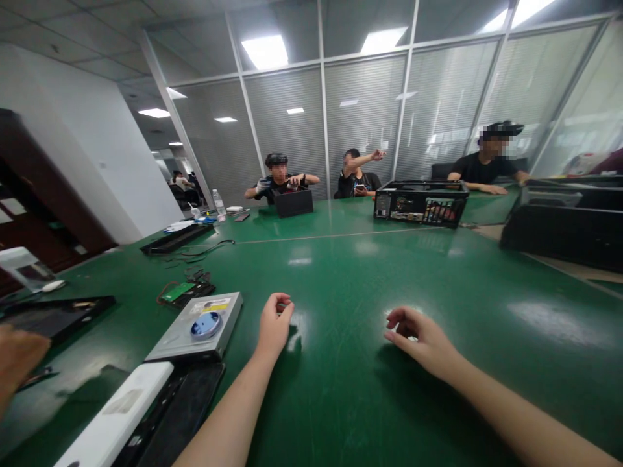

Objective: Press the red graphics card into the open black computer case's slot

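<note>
1. The silver disc drive (187, 331) lies flat on the green table (335, 402), just left of the left hand (276, 324) and apart from its fingers; the left hand is clearly nearer than the right hand (426, 340).
2. The drive's long axis seems to run away from the person, slanting slightly right, roughly along the left forearm.
3. The left fingers curl loosely, narrowly spaced from the thumb, with nothing visibly held. The right fingers curve towards the thumb, narrow too; a pale spot shows between them, and I cannot tell whether it is held or glare.
4. Counts: one drive; one blue round piece (206, 325) on it; one green circuit board (179, 292) beyond it, left of the left fingers; one white panel (119, 415) nearer the person.
5. Beyond the fingers: one bottle (219, 206), three seated people (479, 172) across the table.
</note>
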